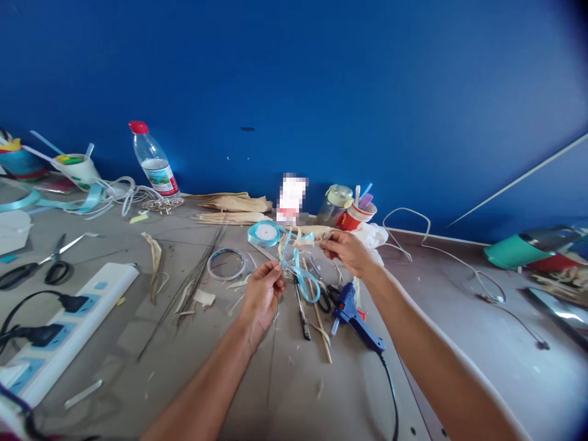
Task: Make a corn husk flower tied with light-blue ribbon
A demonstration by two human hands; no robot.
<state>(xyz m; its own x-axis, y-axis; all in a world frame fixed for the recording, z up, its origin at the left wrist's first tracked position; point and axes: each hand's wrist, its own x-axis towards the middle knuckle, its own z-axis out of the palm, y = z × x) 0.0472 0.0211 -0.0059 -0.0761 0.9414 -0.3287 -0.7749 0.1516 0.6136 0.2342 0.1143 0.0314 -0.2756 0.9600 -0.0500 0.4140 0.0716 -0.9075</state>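
A light blue ribbon hangs in a loop below the space between my hands. My left hand is closed, its thumb and forefinger pinching the ribbon at their tips. Farther right and a little higher, my right hand pinches the end of a pale strip; whether it is husk or ribbon is hard to tell. Pale husk pieces and blue ribbon tangle between the hands. Just beyond lies a ribbon spool. Under the hands are a utility knife, a thin stick and black-handled scissors.
A blue glue gun lies by my right forearm. To the left are a white power strip, scissors, thin wires and a tape roll. A bottle, dry husks, a jar and cups line the blue wall.
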